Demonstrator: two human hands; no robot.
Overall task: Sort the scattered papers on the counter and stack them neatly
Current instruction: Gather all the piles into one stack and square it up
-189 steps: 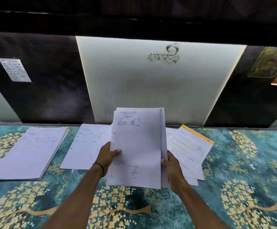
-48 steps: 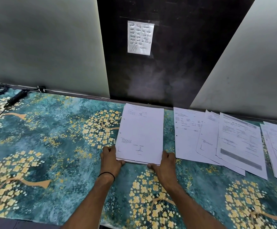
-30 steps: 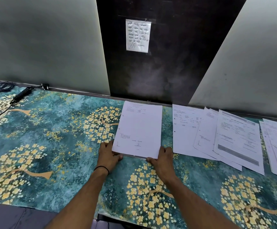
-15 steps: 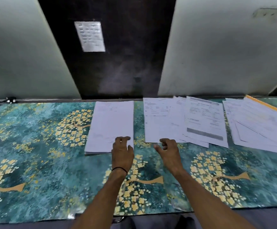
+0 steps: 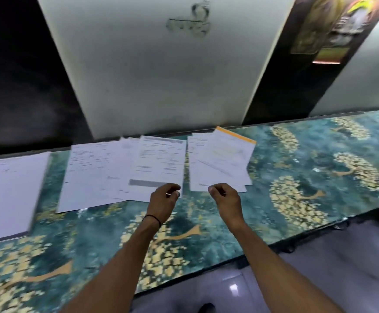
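Flat white sheets lie fanned on the glossy teal, gold-flowered desk; a squared stack sits far left. Left hand and right hand hover loosely curled, each grip empty.

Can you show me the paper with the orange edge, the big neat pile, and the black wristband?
orange-edged paper [image 5: 229,159], head view, middle of the sheet
neat stack of papers [image 5: 7,193], head view, top sheet
black wristband [image 5: 152,218], head view, band on the left wrist

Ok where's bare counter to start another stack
Right of the orange-edged pile, the counter is bare. The near strip is also free. Crowded: from the neat stack through the middle sheets, only narrow gaps.
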